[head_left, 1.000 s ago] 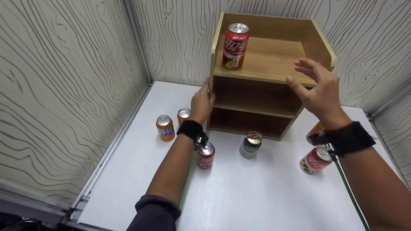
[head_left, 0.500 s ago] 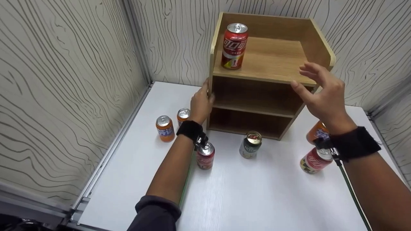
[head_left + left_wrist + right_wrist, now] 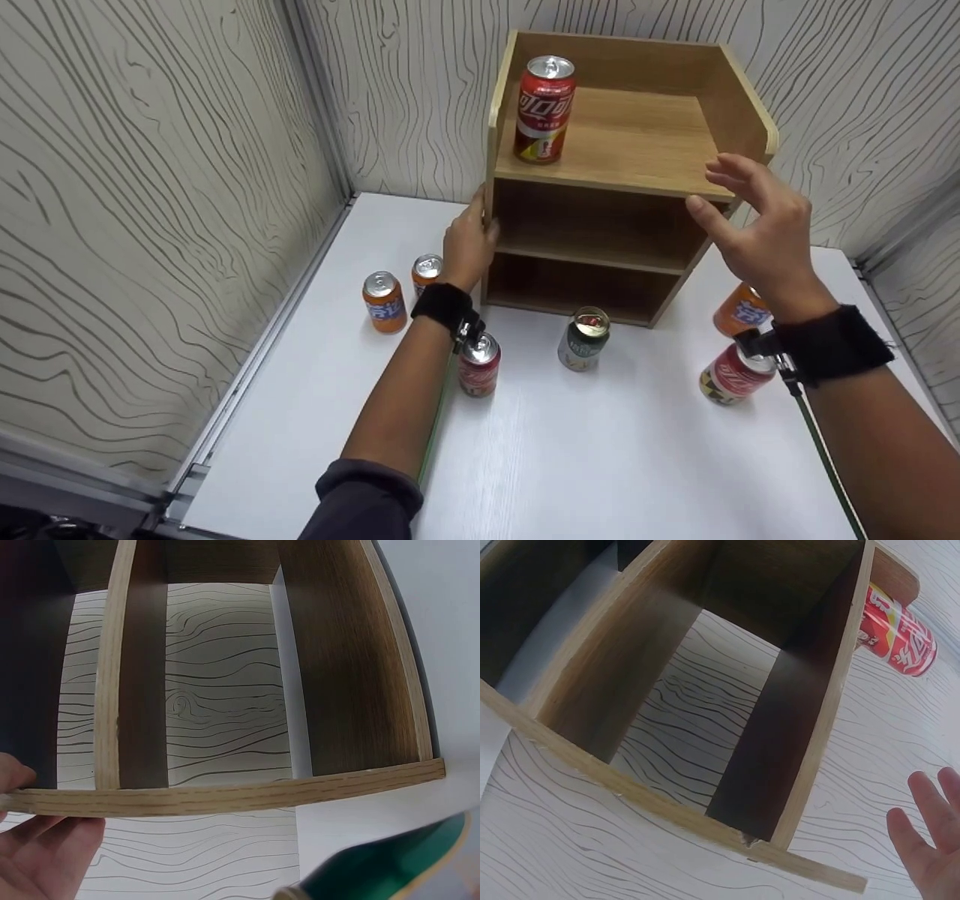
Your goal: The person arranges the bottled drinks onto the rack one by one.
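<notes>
A small wooden shelf [image 3: 637, 139] stands upright against the back wall, with an open top and two compartments beneath. On the left of its top board a red cola can [image 3: 545, 112] stands upright. My left hand [image 3: 466, 251] grips the shelf's left side panel; the left wrist view shows the thumb [image 3: 13, 774] inside the panel and fingers [image 3: 71, 840] outside. My right hand [image 3: 769, 225] hovers by the shelf's right front corner, thumb and fingers spread apart. Nothing is in it. In the right wrist view, its fingertips [image 3: 900, 825] appear apart from the shelf.
On the white table [image 3: 585, 465] a dark green can [image 3: 583, 345] stands before the shelf. Two orange cans [image 3: 385, 306] and a red can [image 3: 478, 369] are around my left forearm. Another orange can [image 3: 739, 311] and red can [image 3: 731, 375] stand at the right.
My right hand has drifted a little right and down, away from the shelf top. The left hand keeps its grip on the side panel, and the cans stand where they were.
</notes>
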The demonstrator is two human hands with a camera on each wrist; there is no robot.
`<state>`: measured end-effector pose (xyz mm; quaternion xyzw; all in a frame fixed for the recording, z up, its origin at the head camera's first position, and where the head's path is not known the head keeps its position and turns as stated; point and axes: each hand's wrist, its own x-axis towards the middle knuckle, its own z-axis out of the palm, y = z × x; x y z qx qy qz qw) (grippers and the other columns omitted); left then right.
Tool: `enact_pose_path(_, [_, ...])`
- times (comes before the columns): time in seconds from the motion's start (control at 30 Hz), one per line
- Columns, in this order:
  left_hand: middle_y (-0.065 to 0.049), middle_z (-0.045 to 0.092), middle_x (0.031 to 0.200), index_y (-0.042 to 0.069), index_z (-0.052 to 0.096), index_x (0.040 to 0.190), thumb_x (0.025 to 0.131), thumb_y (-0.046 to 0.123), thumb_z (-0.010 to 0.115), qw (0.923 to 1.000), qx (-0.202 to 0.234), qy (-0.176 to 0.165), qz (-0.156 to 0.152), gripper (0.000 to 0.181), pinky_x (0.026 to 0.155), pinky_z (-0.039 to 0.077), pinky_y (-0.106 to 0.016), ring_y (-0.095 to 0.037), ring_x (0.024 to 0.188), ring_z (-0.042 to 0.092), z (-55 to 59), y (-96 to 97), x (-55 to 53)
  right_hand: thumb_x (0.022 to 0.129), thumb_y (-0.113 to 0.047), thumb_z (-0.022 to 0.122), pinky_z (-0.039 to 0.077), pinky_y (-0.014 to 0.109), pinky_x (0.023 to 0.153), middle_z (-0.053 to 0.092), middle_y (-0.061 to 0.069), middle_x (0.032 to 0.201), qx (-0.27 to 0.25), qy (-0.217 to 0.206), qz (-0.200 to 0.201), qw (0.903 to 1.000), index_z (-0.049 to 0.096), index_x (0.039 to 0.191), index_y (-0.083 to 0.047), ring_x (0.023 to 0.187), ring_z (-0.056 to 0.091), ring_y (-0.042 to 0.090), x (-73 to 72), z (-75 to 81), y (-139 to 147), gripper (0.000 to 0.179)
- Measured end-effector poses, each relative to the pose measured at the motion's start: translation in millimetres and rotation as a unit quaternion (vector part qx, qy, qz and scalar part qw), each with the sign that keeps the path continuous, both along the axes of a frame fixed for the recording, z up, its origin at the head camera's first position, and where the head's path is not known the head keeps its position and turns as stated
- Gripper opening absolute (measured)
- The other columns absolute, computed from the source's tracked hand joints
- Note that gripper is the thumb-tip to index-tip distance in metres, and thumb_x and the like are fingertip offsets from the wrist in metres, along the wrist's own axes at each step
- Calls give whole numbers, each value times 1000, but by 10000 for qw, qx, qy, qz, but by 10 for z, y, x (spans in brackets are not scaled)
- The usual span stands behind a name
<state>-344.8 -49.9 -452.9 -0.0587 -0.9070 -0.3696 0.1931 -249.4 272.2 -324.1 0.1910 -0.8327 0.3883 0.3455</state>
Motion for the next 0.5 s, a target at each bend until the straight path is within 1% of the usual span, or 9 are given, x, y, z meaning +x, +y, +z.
enact_pose_path(0.17, [-19, 72, 134, 7, 42, 160, 105, 15, 61, 10000, -33, -7, 1, 59, 90, 63, -43, -32, 107, 77, 0, 9, 0, 88, -7, 80, 45, 8, 105, 74, 26, 122, 37, 54, -44, 10000, 65, 132, 8, 110, 63, -19, 26, -92, 59, 49])
enact_pose_path(0.33, [-17, 72, 135, 7, 43, 159, 105, 15, 61, 10000, -58, -18, 67, 57, 93, 62, -43, -32, 110, 76, 2, 14, 0, 89, -9, 80, 44, 7, 104, 74, 26, 125, -48, -151, -164, 9997, 65, 134, 8, 110, 62, -20, 55, -159, 113, 50])
enact_pose_path(0.43, [-17, 72, 136, 7, 44, 159, 105, 15, 62, 9999, -33, -7, 109, 57, 93, 62, -43, -31, 111, 76, 2, 12, 0, 90, -10, 80, 43, 6, 104, 74, 23, 127, -76, -304, -242, 9992, 64, 135, 7, 111, 61, -21, 65, -190, 138, 51])
enact_pose_path(0.5, [-17, 72, 135, 6, 44, 158, 105, 16, 62, 9999, -44, -5, 92, 57, 92, 62, -42, -31, 111, 76, 1, 12, 1, 90, -10, 80, 43, 6, 104, 75, 15, 126, -115, -332, -280, 9990, 64, 135, 6, 111, 62, -21, 71, -212, 157, 51])
